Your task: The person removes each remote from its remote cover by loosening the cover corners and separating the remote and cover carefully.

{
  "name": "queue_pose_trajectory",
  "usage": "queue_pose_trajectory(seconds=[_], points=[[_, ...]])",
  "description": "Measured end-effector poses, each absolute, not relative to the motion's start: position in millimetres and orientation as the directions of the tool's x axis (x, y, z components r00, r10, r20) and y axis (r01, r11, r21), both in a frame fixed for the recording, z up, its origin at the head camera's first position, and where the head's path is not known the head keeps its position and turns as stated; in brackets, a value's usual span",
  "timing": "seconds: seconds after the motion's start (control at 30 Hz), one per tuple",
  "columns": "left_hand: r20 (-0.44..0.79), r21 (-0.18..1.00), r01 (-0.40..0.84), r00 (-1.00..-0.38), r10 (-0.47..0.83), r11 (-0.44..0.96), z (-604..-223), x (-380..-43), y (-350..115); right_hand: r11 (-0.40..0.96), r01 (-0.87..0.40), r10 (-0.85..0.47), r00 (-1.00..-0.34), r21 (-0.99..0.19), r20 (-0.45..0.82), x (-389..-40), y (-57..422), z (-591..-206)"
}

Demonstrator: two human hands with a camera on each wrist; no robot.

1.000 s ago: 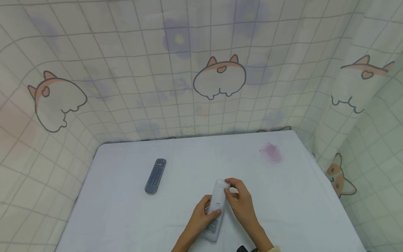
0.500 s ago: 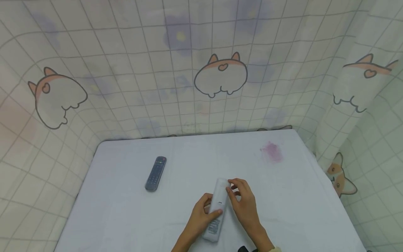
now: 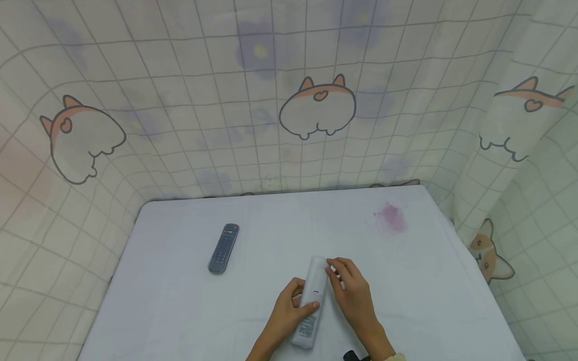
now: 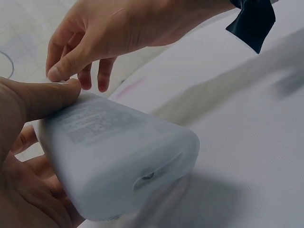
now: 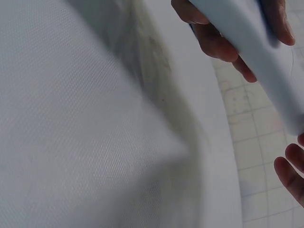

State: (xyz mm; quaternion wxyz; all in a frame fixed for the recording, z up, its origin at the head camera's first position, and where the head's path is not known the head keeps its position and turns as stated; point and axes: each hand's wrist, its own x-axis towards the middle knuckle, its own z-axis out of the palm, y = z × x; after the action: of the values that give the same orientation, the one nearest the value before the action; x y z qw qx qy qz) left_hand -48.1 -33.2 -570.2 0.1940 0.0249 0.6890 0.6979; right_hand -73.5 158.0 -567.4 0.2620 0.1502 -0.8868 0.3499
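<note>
A white remote control [image 3: 317, 277] is held tilted over the table, its back with a grey printed label facing up. My left hand [image 3: 285, 312] grips its lower half, thumb across the back and fingers around the far side. At the far end, my right hand [image 3: 356, 298] pinches the right edge between thumb and fingertips. The left wrist view shows the near end of the remote control [image 4: 142, 156], which has a small hole. In the right wrist view, fingertips of the right hand [image 5: 290, 168] sit by its far end, with the thumb hidden.
A dark grey remote control [image 3: 223, 249] lies on the white table [image 3: 180, 301] to the left. A pink stain [image 3: 392, 217] marks the back right of the cloth. Curtains [image 3: 203, 115] with a grid and corgi print enclose the table's back and sides.
The right hand's fingertips have shifted slightly right, toward the edge of the white remote control's far end. My left hand keeps its grip. The dark remote control stays put.
</note>
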Motion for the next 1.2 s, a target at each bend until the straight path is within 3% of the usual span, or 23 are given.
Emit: queue_pose_trajectory(seconds=[0.33, 0.83, 1.0, 1.2], points=[[-0.224, 0.974, -0.225, -0.93, 0.292, 0.033, -570.1, -48.4, -29.8, 0.785, -0.475, -0.159, -0.775, -0.397, 0.612, -77.6, 157.8, -568.7], [-0.203, 0.977, -0.174, -0.938, 0.281, 0.124, -571.1, -49.4, -32.5, 0.819, -0.438, -0.139, -0.778, -0.371, 0.612, -81.8, 157.1, -566.2], [-0.2, 0.979, -0.176, -0.937, 0.286, 0.107, -570.1, -49.4, -32.1, 0.805, -0.436, -0.1, -0.768, -0.402, 0.633, -82.9, 158.3, -565.3], [-0.209, 0.977, -0.19, -0.933, 0.293, 0.092, -569.4, -49.2, -32.4, 0.749, -0.38, -0.034, -0.84, -0.543, 0.542, -81.6, 159.9, -567.5]])
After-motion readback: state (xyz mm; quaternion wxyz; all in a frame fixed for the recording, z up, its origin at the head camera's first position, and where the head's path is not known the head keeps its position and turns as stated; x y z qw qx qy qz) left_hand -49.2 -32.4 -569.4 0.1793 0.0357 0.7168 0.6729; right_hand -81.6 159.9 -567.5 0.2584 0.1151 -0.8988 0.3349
